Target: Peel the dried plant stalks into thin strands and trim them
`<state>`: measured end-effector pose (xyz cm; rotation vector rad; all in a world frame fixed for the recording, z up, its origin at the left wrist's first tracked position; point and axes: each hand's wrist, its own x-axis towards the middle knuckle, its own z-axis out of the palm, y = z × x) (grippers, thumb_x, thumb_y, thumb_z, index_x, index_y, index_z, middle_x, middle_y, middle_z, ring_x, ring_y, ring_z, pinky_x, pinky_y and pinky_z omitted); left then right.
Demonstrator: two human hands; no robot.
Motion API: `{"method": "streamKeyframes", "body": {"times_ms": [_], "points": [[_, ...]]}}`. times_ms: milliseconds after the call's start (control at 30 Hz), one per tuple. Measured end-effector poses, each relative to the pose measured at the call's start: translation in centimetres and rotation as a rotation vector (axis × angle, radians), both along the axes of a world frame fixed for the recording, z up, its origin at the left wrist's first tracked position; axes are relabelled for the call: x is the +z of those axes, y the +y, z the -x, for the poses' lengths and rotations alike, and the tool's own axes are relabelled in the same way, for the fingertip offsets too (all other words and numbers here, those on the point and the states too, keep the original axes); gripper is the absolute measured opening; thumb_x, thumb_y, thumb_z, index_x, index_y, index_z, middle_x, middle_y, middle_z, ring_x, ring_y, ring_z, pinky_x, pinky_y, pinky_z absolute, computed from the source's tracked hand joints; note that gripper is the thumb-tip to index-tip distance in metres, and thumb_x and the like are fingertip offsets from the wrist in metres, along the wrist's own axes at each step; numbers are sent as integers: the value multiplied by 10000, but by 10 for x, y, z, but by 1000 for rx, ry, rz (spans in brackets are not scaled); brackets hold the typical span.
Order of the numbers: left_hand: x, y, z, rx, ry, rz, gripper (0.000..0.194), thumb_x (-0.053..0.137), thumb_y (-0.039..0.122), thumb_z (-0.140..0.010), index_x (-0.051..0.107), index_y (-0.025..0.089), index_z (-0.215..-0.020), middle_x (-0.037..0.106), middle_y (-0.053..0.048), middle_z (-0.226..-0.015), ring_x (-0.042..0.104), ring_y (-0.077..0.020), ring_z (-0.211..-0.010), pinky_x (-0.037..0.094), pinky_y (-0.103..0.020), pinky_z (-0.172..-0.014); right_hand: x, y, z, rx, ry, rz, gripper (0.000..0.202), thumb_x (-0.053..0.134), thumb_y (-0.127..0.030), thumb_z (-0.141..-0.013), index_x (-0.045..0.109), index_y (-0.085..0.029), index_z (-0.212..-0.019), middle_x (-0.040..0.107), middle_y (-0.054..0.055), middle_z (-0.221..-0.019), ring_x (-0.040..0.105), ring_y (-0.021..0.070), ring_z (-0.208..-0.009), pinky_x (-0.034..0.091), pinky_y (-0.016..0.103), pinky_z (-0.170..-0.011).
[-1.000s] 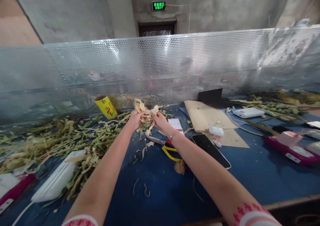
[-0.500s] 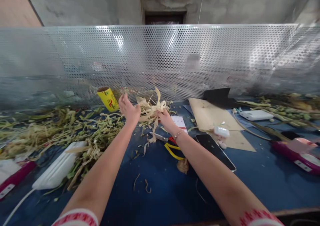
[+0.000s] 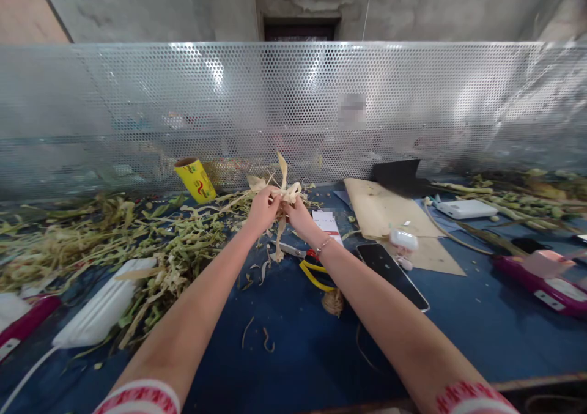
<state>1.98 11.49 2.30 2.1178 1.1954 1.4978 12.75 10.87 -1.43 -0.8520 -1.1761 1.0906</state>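
Observation:
Both my hands meet at a pale, dried plant bundle (image 3: 291,192) near the middle of the blue table (image 3: 284,365). My left hand (image 3: 265,209) pinches the bundle's left side, fingers closed. From the right, my right hand (image 3: 299,217) grips its lower part, the fingertips partly hidden by the pale strips. One long leaf sticks up above the hands and a strip hangs below them. Scissors (image 3: 318,274) with yellow and red handles lie just below my right hand, beside a white label (image 3: 326,224). Dried green stalks (image 3: 183,243) are heaped to the left.
A yellow tube (image 3: 195,180) leans by the perforated metal screen (image 3: 229,108). At right are a black phone (image 3: 392,276), a clear case (image 3: 403,239), brown paper (image 3: 380,209), a white power bank (image 3: 465,208) and more stalks. A white device (image 3: 103,307) lies left.
My left hand has moved right and closed on the pale bundle; before, it was open beside it. My right hand keeps its hold.

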Motion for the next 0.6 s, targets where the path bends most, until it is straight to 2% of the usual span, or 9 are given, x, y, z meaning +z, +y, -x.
{"method": "streamKeyframes", "body": {"times_ms": [133,267,400,600], "points": [[6,-4,-1,12,-163,71,60,574,138,-691,571,191,-663,539,14,-607,478,-139,-595,370,-226,-621,12,-12,4,113,136,89,248,546,-368,-718,469,-228,-907,599,-19,-806,569,109,-687,485,244,-633],[7,-6,-4,-42,-196,115,85,604,167,-667,556,178,-598,519,29,-559,453,-125,-560,345,-218,-570,22,-19,4,108,206,192,223,489,-401,-767,478,-214,-888,613,12,-787,592,131,-679,493,259,-594],[5,-4,-7,-63,-241,147,33,602,162,-650,579,165,-626,559,24,-600,492,-124,-593,365,-225,-593,26,-21,2,83,229,152,159,422,-319,-814,511,-204,-880,627,41,-811,615,158,-750,503,268,-614],[5,-2,-11,-110,-544,266,40,593,174,-645,557,163,-633,562,20,-596,495,-111,-551,377,-228,-563,26,-20,3,212,234,171,194,408,-325,-829,541,-187,-863,627,27,-711,611,153,-671,504,271,-593]]}}
